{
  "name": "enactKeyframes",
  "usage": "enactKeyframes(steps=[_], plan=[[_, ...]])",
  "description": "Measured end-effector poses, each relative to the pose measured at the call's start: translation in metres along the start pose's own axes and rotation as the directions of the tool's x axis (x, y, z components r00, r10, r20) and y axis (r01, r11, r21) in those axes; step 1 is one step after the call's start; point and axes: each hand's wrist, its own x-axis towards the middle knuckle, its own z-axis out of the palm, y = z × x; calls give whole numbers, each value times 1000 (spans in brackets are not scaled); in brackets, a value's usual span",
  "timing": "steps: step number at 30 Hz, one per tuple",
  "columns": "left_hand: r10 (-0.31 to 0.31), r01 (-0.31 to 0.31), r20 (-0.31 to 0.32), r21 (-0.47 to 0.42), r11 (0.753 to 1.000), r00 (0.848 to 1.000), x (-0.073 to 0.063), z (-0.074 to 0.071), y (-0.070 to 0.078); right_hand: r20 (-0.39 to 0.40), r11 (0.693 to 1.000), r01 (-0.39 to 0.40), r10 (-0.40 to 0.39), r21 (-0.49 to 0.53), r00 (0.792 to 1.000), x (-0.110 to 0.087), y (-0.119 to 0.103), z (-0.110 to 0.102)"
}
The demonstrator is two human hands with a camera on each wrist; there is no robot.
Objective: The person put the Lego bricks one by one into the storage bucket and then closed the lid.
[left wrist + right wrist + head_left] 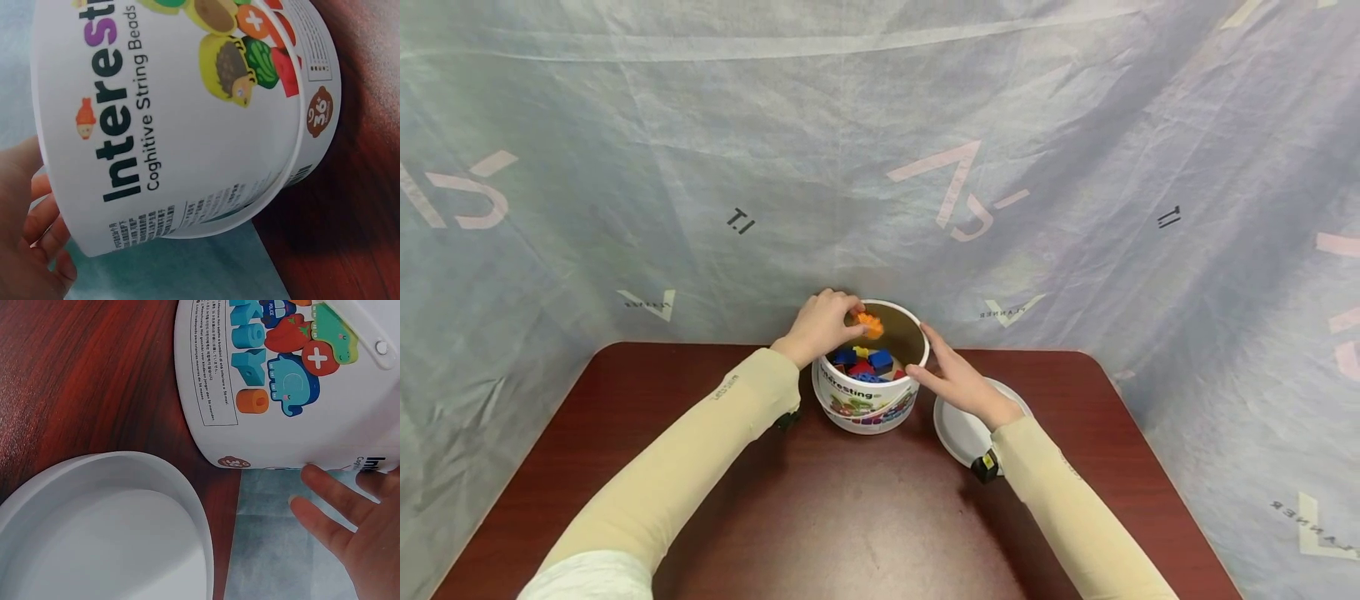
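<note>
In the head view my left hand (825, 325) reaches over the left rim of a white plastic bucket (867, 410), pinching an orange bead with a bumpy edge (871, 325) between thumb and fingers. Red, blue and yellow beads (881, 360) lie low inside the bucket. My right hand (958, 379) rests against the bucket's right side, thumb at the rim and fingers extended. Seen from the right wrist, its straight, spread fingers (328, 494) reach along the outer wall. The left wrist view shows printed text on the bucket (206, 137); the orange bead is hidden there.
A round white lid (958, 433) lies on the dark red table (865, 517), right of the bucket and partly under my right forearm. Grey printed cloth (820, 167) hangs close behind the table and along its sides.
</note>
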Motion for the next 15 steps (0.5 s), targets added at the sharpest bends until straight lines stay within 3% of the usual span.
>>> enactKeyframes(steps=[15], plan=[[-6, 6, -17, -35, 999, 1000, -12, -1, -4, -2, 1000, 22, -22, -1, 1000, -1, 0, -1]])
